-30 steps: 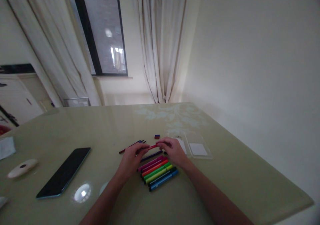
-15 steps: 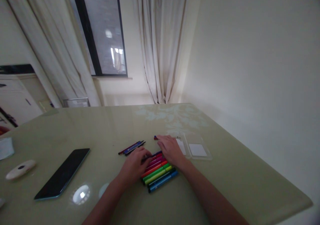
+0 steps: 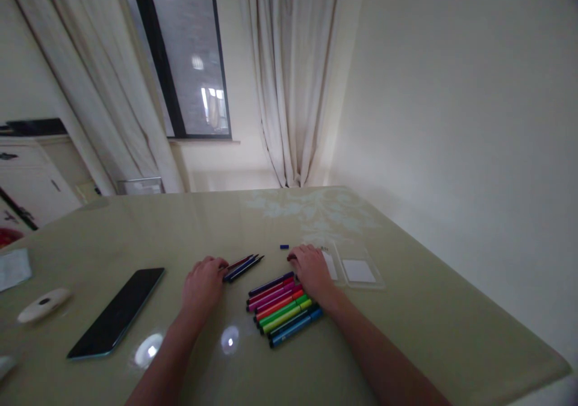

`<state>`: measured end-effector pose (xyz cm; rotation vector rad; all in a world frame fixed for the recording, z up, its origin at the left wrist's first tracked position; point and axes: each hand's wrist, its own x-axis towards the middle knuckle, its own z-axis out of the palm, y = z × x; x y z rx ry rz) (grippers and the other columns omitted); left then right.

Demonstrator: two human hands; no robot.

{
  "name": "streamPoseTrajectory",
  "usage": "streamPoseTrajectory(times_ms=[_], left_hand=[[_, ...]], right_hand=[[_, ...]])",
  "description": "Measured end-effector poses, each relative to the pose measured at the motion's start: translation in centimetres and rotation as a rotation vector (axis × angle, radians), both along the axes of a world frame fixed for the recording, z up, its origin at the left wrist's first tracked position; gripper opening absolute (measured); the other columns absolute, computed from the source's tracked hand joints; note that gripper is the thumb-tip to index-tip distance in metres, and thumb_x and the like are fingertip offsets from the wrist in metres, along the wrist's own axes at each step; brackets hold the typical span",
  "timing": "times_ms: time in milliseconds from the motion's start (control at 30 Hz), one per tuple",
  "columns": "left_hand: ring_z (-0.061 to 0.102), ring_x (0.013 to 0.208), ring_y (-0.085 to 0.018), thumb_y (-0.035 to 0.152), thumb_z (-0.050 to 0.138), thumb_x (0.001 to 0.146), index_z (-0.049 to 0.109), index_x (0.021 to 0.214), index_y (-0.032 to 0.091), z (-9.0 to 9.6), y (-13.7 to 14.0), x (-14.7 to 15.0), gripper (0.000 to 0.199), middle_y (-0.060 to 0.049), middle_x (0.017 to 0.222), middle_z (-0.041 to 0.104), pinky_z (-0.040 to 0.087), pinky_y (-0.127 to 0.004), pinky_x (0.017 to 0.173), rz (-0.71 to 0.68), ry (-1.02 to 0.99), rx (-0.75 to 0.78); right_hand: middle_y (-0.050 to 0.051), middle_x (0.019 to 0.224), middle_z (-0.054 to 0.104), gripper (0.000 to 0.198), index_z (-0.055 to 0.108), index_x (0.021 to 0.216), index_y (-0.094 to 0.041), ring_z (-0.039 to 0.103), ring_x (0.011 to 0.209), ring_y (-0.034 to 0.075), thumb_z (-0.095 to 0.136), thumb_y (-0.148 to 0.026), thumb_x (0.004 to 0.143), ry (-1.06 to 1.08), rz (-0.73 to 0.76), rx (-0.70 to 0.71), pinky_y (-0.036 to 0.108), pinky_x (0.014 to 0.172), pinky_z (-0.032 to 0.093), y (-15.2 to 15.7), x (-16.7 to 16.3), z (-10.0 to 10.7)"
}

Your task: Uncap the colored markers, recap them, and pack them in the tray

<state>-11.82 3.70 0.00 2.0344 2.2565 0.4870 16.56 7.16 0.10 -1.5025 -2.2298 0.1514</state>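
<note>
My left hand (image 3: 203,284) is closed, fingers pinching the rear end of an uncapped dark red marker (image 3: 241,262). Beside that marker lie dark blue and black uncapped markers (image 3: 244,268), tips pointing away to the right. My right hand (image 3: 311,268) is closed on a small dark red marker cap (image 3: 291,257), largely covered by the fingers. Just beyond it a blue marker cap (image 3: 284,247) lies loose. Between my forearms a row of capped markers (image 3: 282,309) runs from dark blue through pink, red and green to light blue.
A clear plastic case (image 3: 361,271) with white cards lies open right of my right hand. To the left are a black phone (image 3: 117,312), a white oval object (image 3: 44,305) and a pale cloth or paper (image 3: 13,268). The table (image 3: 451,327) meets a wall on the right.
My left hand has left the dark blue marker in the row and moved left to the dark red one. The right hand shifted slightly right, exposing the blue cap.
</note>
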Motion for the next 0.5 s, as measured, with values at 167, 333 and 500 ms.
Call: streamPoseTrajectory(times_ms=[167,333,500], left_hand=[[0.068,0.101,-0.027,0.034,0.045,0.095,0.07,0.104,0.021,0.7,0.2,1.4,0.03,-0.009,0.106,0.075,0.051,-0.038,0.092,-0.119,-0.3,0.126],[0.07,0.097,-0.025,0.043,0.049,0.091,0.072,0.1,0.024,0.9,0.0,3.7,0.031,-0.005,0.103,0.077,0.053,-0.037,0.089,-0.266,-0.555,0.143],[0.07,0.097,-0.025,0.043,0.051,0.09,0.073,0.099,0.024,0.9,-0.2,4.5,0.03,-0.006,0.102,0.078,0.053,-0.037,0.088,-0.294,-0.578,0.165]], right_hand=[[0.005,0.104,0.072,0.013,0.069,0.102,-0.02,0.062,0.101,0.021,0.058,-0.016,0.098,0.377,0.156,0.027,0.034,0.093,0.044,-0.5,-0.2,0.4],[0.006,0.102,0.07,0.013,0.069,0.102,-0.022,0.063,0.1,0.021,0.057,-0.02,0.099,0.556,0.206,0.063,0.034,0.092,0.047,-1.0,-0.3,0.8],[0.006,0.103,0.07,0.013,0.072,0.101,-0.022,0.063,0.101,0.021,0.059,-0.02,0.098,0.586,0.226,0.069,0.034,0.092,0.047,-1.3,-0.3,1.1]])
